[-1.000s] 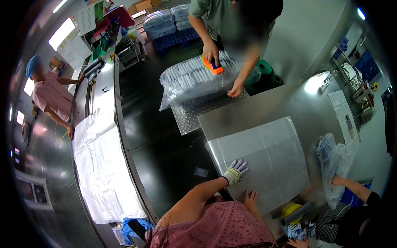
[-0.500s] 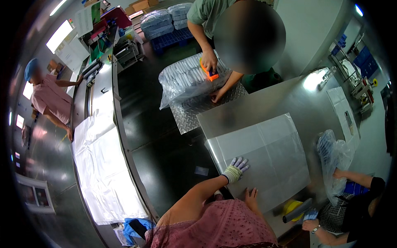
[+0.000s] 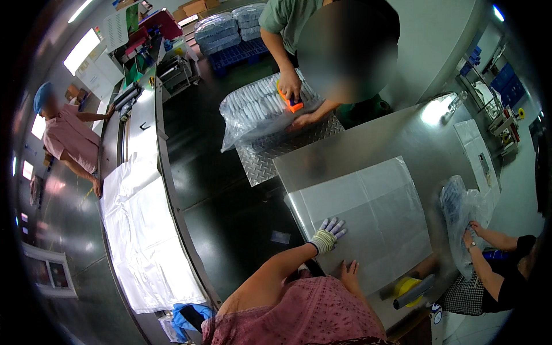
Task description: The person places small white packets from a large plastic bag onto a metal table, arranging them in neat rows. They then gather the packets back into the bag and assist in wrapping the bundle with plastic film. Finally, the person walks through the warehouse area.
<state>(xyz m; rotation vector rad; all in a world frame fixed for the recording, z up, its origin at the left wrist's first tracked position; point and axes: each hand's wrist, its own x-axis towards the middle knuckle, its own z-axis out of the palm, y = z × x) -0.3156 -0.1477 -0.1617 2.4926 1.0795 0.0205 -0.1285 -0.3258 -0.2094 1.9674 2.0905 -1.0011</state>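
Note:
My left hand [image 3: 328, 236], in a striped white glove, rests flat with fingers spread on the near left part of a stack of clear plastic sheets or bags [image 3: 379, 224]. Bare and lower down, my right hand [image 3: 349, 275] touches the near edge of the same stack, its fingers stretched out. Neither hand grips anything. The stack lies on a shiny metal table [image 3: 345, 150], its left edge bent along the table's edge. Too little shows to tell whether the layers are loose sheets or bags.
Across the table a co-worker holds an orange tape dispenser [image 3: 294, 107] against a wrapped bundle [image 3: 247, 109]. At right another handles a clear bag [image 3: 460, 230]; nearby sits a yellow roll [image 3: 407, 286]. White film [image 3: 144, 236] covers the left bench, where a third person stands.
My hands and the stack stay put. The right co-worker has brought both hands up to the clear bag. The far co-worker's lower hand has shifted on the bundle.

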